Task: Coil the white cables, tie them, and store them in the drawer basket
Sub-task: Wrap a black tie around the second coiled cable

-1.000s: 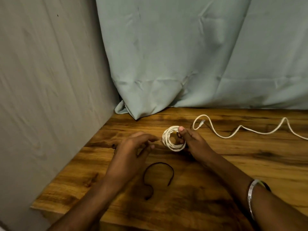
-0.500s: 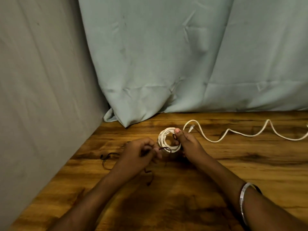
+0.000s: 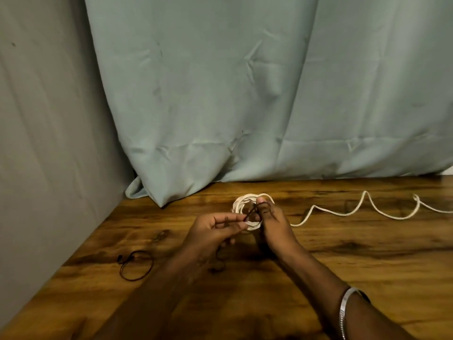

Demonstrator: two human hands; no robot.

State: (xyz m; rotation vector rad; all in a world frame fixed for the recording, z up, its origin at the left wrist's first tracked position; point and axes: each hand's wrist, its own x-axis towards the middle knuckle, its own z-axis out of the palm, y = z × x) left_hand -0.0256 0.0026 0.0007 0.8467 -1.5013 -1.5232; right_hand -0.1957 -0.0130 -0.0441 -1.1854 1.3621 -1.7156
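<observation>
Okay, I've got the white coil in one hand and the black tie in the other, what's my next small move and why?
Probably draw the black tie through the coil with your left hand and wrap it around. The right hand holds the coil upright, and the tie already reaches into its opening but isn't knotted.

No readable text, label, brand, number or sign shows on anything here.

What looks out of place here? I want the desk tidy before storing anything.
A second white cable sprawls uncoiled in loose waves across the table, right of the coil. A spare black tie lies loose at left.
</observation>
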